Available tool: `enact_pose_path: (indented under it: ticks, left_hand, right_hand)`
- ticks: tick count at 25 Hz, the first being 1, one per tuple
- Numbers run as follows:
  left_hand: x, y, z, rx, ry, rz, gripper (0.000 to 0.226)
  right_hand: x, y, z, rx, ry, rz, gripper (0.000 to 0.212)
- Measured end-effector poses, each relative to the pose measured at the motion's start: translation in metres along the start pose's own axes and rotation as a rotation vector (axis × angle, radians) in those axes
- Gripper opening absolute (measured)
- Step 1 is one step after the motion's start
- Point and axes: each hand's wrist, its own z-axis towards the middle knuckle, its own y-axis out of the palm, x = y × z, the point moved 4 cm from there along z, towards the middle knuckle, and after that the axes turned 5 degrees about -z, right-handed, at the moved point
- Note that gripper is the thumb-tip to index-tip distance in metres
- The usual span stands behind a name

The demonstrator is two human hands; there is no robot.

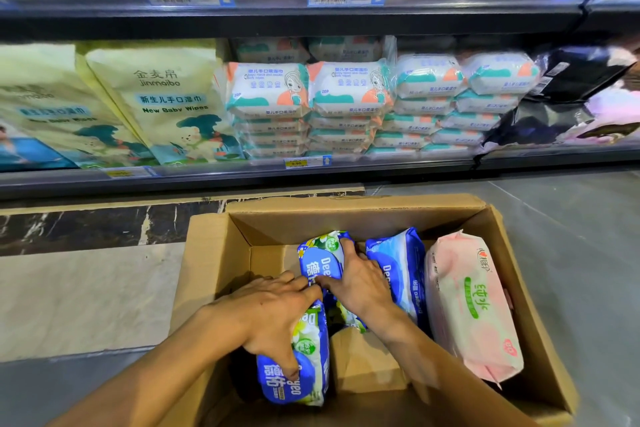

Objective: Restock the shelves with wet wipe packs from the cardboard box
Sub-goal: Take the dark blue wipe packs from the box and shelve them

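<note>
As left hand point(273, 315) grips pack point(294, 378), right hand point(360, 282) seemingly clasps far pack point(320, 262).

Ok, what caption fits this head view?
Left hand and right hand each grip blue plastic wipe packs in brown cardboard box.

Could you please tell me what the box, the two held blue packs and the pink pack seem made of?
Cardboard box: matte brown cardboard, probably corrugated; stiff folded flaps.
Near blue wipe pack, gripped by the left hand, and far blue wipe pack, in the right hand: likely glossy plastic film; creases, glints.
Pink wipe pack: soft plastic film, duller sheen, crimped end.
</note>
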Motion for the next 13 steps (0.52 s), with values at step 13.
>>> enact_pose_path:
  ticks: [13]
  left_hand:
    - [0.004,0.000,-0.011,-0.032,-0.026,0.036,0.105]
  right_hand:
    - [-0.001,0.017,-0.002,-0.070,0.130,0.191,0.126]
